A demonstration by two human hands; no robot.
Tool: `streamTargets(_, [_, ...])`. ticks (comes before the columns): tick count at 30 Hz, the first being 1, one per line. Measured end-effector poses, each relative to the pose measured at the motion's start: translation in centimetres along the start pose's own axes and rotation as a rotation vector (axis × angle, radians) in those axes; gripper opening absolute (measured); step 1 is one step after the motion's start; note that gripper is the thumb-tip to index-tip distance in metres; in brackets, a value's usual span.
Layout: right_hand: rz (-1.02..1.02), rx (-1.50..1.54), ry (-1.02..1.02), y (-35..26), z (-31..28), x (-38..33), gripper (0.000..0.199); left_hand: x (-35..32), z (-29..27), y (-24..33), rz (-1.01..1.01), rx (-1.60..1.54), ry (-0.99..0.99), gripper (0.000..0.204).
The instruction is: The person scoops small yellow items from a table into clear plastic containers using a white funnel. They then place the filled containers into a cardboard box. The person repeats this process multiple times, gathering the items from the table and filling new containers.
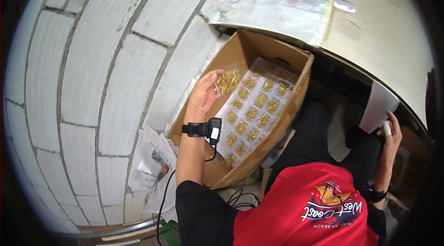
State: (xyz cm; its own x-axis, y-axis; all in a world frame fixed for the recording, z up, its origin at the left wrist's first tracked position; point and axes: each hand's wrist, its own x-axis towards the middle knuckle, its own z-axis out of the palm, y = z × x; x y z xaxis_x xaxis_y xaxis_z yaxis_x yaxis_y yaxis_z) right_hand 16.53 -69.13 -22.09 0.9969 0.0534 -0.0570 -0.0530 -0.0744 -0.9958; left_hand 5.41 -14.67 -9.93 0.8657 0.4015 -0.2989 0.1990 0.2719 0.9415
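While the left hand (203, 95) grips a small clear bag of gold pieces (228, 80) above the cardboard box (240, 51), the right hand (391, 135) pinches white paper (377, 105) at the table (384, 37) edge.

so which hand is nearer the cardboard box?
Left. The left hand is over the open cardboard box, holding a small clear bag of gold pieces. The right hand is off to its right, by the table edge.
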Motion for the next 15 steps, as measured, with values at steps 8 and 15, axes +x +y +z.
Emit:
streamTargets(8, [-0.167,-0.196,-0.023,-2.1,1.0,3.7,0.037,-5.4,-21.9,-18.2,-0.422,0.116,0.453,0.025])
streamTargets(15, [-0.248,-0.309,-0.08,-3.9,2.9,5.1,0.038,-10.8,-24.2,-24.5,-0.626,0.151,0.654,0.015])
